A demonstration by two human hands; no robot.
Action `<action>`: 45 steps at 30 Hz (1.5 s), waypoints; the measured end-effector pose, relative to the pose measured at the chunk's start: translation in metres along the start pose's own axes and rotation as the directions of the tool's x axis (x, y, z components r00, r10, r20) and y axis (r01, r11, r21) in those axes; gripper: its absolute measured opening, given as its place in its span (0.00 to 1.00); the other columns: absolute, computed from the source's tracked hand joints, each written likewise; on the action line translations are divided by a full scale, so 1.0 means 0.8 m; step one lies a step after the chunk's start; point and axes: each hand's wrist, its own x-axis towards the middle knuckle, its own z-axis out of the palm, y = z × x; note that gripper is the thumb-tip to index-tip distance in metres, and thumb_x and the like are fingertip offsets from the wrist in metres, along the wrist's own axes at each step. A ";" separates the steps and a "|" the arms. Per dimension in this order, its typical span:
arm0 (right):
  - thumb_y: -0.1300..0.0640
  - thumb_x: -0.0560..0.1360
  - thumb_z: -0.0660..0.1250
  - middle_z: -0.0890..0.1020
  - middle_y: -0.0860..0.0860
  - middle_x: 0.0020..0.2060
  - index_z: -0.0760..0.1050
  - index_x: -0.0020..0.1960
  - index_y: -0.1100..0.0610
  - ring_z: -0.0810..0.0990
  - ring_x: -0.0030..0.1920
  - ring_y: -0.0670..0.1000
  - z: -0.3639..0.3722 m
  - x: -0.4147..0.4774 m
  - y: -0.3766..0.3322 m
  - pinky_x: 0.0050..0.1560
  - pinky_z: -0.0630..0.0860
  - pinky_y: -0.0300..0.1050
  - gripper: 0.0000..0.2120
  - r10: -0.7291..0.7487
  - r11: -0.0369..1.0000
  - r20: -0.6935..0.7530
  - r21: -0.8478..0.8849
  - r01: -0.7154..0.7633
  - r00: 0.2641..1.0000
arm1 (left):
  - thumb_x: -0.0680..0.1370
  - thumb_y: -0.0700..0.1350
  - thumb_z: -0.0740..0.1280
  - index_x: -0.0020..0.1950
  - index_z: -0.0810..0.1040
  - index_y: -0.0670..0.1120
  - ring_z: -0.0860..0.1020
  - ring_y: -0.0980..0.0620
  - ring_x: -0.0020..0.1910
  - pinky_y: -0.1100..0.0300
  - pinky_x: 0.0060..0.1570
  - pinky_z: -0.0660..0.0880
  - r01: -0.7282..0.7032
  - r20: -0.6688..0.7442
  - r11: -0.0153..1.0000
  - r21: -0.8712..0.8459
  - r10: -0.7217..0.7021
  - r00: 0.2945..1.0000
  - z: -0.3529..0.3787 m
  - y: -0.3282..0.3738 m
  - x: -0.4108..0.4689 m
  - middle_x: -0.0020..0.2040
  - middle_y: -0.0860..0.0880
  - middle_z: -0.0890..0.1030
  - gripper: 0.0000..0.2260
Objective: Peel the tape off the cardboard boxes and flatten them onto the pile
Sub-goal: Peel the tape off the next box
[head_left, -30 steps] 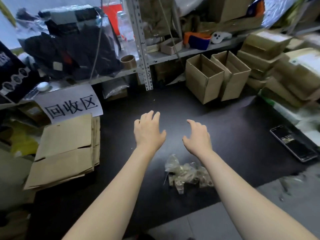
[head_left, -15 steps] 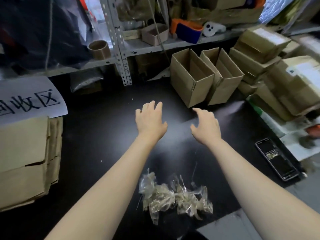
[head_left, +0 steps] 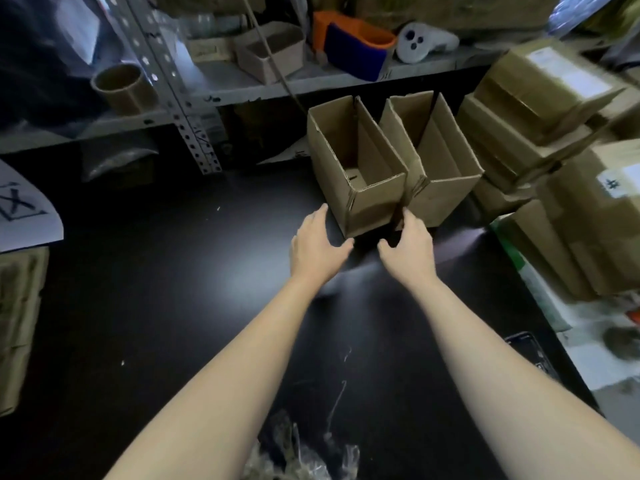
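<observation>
Two open-topped cardboard boxes stand side by side on the black table. The left box is nearest my hands, and the right box touches it. My left hand hovers open at the left box's near left corner, fingers spread. My right hand is open at the near corner where the two boxes meet, its fingertips at the cardboard edge. A crumpled wad of peeled clear tape lies near the table's front edge between my forearms. The pile of flattened cardboard shows at the far left.
Stacked sealed boxes crowd the right side. A phone lies at the right table edge. A metal shelf behind holds a tape core, a small box and an orange-blue bin. A paper sign sits left.
Both hands have reached forward from mid-table to the near corners of the left box. The view has shifted forward and right, so the tape wad and the flattened pile slid toward the frame edges.
</observation>
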 end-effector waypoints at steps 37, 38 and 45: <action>0.62 0.79 0.70 0.80 0.47 0.56 0.75 0.71 0.54 0.80 0.56 0.42 0.121 -0.317 -0.186 0.63 0.78 0.45 0.21 -0.151 0.849 -0.126 0.492 0.193 0.981 | 0.76 0.46 0.76 0.75 0.73 0.53 0.73 0.62 0.69 0.52 0.71 0.72 -0.130 -0.239 0.853 -0.506 0.006 0.971 -0.222 -0.215 -0.258 0.70 0.58 0.77 0.28; 0.62 0.79 0.69 0.80 0.46 0.56 0.76 0.71 0.54 0.80 0.56 0.42 0.128 -0.333 -0.198 0.62 0.78 0.44 0.20 -0.148 0.840 -0.125 0.508 0.191 0.981 | 0.76 0.48 0.76 0.75 0.73 0.54 0.73 0.61 0.69 0.53 0.71 0.71 -0.120 -0.233 0.858 -0.499 0.001 0.973 -0.235 -0.226 -0.268 0.70 0.57 0.76 0.28; 0.60 0.79 0.71 0.84 0.44 0.54 0.79 0.62 0.48 0.82 0.54 0.41 0.142 -0.416 -0.245 0.61 0.79 0.43 0.14 -0.152 0.785 -0.157 0.581 0.215 0.976 | 0.77 0.51 0.75 0.74 0.74 0.54 0.75 0.58 0.67 0.51 0.69 0.73 -0.101 -0.227 0.856 -0.507 -0.019 0.974 -0.294 -0.272 -0.328 0.69 0.57 0.78 0.26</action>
